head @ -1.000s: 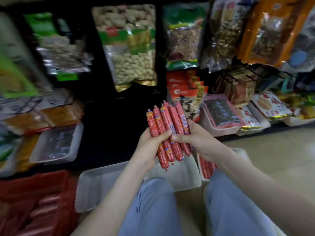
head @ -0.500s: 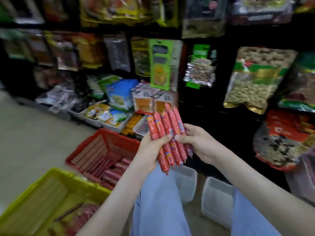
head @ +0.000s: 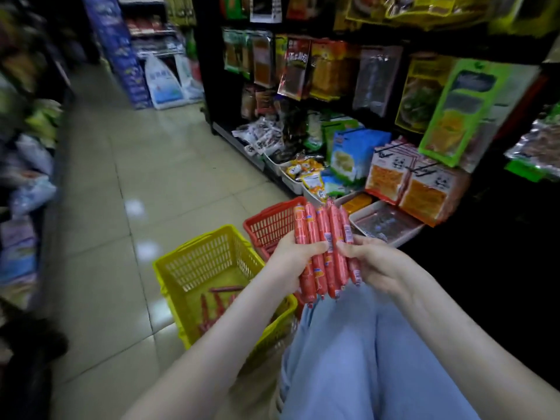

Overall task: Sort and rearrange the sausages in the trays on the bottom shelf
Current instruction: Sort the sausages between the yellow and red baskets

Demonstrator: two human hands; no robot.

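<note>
Shop aisle [head: 151, 177], barcoded sausages [head: 321, 225], print unreadable

— Where does the camera sit?
— On the person's head, facing forward and down, close above the left hand [head: 288, 262] and right hand [head: 375, 265].
— And past them?
— Aisle floor [head: 169, 165] to their left, shelves [head: 472, 45] to their right.

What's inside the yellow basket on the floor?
A few red sausages lie on the bottom of the yellow basket. Its near right corner is covered by the left forearm, so anything there cannot be seen.
</note>
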